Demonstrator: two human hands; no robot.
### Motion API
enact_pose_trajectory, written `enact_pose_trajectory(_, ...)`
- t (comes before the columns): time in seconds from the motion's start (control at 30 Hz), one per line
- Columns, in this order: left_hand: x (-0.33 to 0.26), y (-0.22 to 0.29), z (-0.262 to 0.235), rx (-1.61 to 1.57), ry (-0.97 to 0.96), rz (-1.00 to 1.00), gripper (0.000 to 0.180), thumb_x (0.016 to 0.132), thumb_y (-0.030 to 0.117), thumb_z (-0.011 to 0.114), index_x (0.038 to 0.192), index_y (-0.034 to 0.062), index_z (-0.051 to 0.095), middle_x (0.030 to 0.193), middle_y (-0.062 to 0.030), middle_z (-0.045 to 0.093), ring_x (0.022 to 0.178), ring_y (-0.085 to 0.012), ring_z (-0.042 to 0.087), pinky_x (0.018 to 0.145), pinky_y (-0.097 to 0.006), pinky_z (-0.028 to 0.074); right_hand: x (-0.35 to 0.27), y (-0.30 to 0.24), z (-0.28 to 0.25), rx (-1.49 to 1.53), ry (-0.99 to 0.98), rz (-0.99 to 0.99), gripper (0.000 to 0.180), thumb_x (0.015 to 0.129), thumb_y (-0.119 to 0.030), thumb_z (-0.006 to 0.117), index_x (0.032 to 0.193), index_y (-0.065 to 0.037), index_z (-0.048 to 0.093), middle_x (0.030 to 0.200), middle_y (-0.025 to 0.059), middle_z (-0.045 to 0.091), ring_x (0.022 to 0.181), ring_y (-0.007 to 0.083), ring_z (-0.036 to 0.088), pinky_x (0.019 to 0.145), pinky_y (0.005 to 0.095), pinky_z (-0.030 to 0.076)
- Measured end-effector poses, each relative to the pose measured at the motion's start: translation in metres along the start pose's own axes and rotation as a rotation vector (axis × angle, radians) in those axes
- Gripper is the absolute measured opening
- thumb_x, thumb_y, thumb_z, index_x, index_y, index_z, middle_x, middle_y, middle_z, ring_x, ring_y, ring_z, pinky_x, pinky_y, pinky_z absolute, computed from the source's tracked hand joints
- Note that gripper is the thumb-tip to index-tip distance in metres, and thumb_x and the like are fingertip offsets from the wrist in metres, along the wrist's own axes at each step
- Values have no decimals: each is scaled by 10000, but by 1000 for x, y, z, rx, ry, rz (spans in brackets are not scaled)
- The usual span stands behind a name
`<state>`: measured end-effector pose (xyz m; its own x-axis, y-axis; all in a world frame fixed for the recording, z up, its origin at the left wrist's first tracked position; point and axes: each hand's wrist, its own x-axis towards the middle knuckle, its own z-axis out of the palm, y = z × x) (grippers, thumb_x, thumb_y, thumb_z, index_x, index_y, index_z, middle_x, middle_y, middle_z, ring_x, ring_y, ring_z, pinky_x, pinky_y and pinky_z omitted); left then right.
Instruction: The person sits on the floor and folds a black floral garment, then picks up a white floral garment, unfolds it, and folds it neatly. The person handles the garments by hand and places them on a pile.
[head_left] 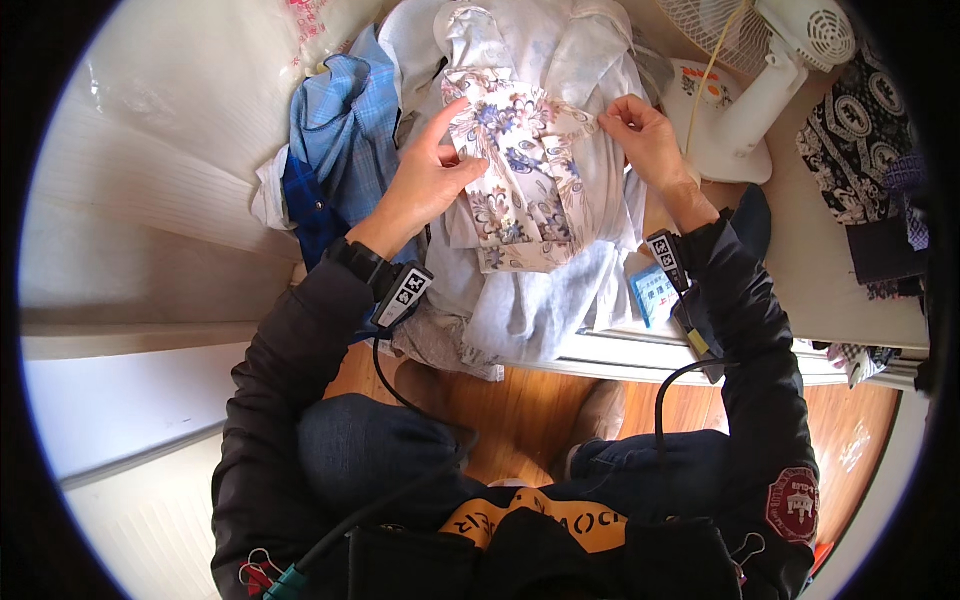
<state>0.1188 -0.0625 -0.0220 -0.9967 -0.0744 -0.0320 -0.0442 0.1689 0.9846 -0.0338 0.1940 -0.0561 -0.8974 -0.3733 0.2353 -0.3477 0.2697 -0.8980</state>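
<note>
A cream garment with a blue and brown floral print (520,165), partly folded, lies on a heap of pale grey and white clothes (530,315). My left hand (428,180) is at its left side, index finger and thumb spread apart over the cloth. My other fingers on that side are tucked out of sight. At the garment's upper right, my right hand (648,145) has thumb and fingertips pinched together at an edge of the floral cloth.
Blue plaid shirts (345,140) lie left of the heap. A white electric fan (735,120) stands at the far right, its yellowish cord hanging down. A blue and white packet (655,295) is by my right wrist. Black patterned clothes (860,130) hang at the right. A white sliding-door track (620,355) runs in front.
</note>
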Motion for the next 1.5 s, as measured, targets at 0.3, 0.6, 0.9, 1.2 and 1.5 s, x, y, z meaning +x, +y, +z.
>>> enact_pose_trajectory(0.3,-12,7,1,217,-682,-146,265,882,59,657,1147,50,664,1055,3,676,871,-41,597,766,-193,474,-5,-9,-4,54,-63,90,138,890,-188,655,864,-65,598,687,-41,546,548,35,446,452,214,379)
enact_pose_trajectory(0.6,43,28,13,-749,-433,169,470,975,88,481,1421,5,355,1409,-219,426,1353,-275,381,1101,-368,329,-1,-3,-1,201,-108,231,119,893,-140,636,901,-24,610,746,13,584,622,95,571,505,252,495)
enact_pose_trajectory(0.9,9,-4,20,639,-197,702,692,843,184,706,1428,65,357,1478,-181,344,1374,-301,347,1104,-380,305,-27,-17,-29,418,-100,163,333,874,-103,652,1162,2,519,1077,150,616,941,203,637,816,333,548)
enact_pose_trajectory(1.2,-32,-29,44,1069,-378,808,658,707,188,754,1300,59,500,1356,-207,441,1285,-372,411,1076,-457,336,-120,-41,-9,-779,-359,-699,605,750,-138,693,1305,-51,470,1301,218,489,1203,383,497,1018,477,395)
enact_pose_trajectory(1.5,-21,-31,56,1084,-257,735,724,690,119,728,1340,-9,436,1359,-236,419,1291,-387,391,1075,-460,324,-96,2,16,-884,-229,-616,552,777,-74,605,1316,-90,490,1346,180,492,1242,354,480,1019,480,385)
